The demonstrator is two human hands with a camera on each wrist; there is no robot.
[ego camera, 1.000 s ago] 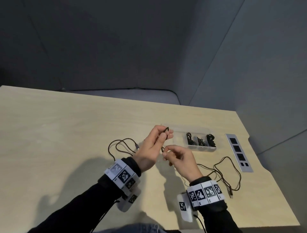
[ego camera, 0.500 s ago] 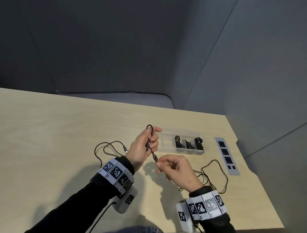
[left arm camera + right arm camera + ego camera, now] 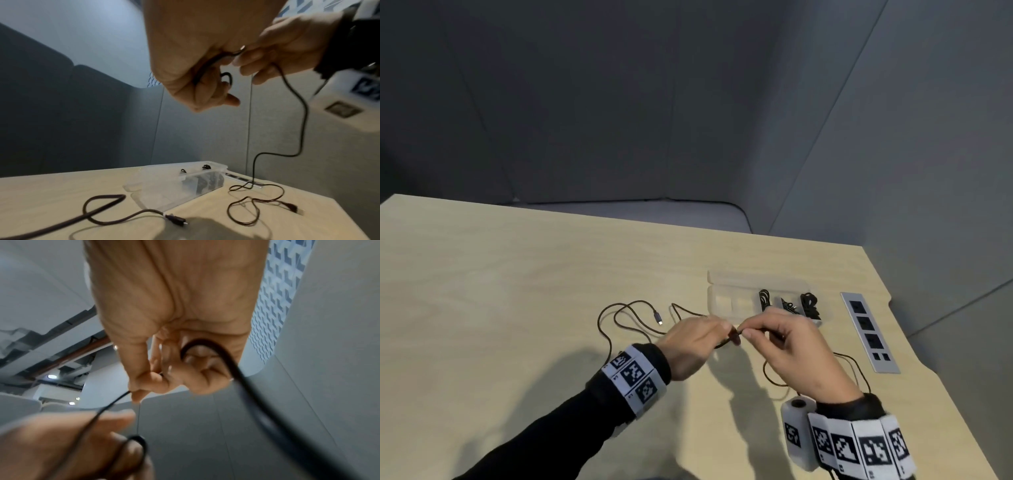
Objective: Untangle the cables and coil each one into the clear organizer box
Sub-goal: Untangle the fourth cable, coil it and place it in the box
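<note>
Both hands hold one thin black cable above the wooden table, in front of the clear organizer box.

The left hand (image 3: 697,346) has its fingers curled round a small loop of the held cable (image 3: 296,100); the right hand (image 3: 792,349) pinches the same cable between thumb and fingertip, just beside the left fingertips. From the right hand the cable hangs down to loose loops on the table (image 3: 517,291), ending in a plug near the right edge. A second cable (image 3: 619,315) lies slack on the table to the left of the hands, its plug free. The clear organizer box (image 3: 726,298) sits open beyond the hands, with three coiled cables (image 3: 787,303) in its right-hand compartments; the left compartments show none. A grey socket panel (image 3: 868,330) is set into the table to the right of the box.
</note>
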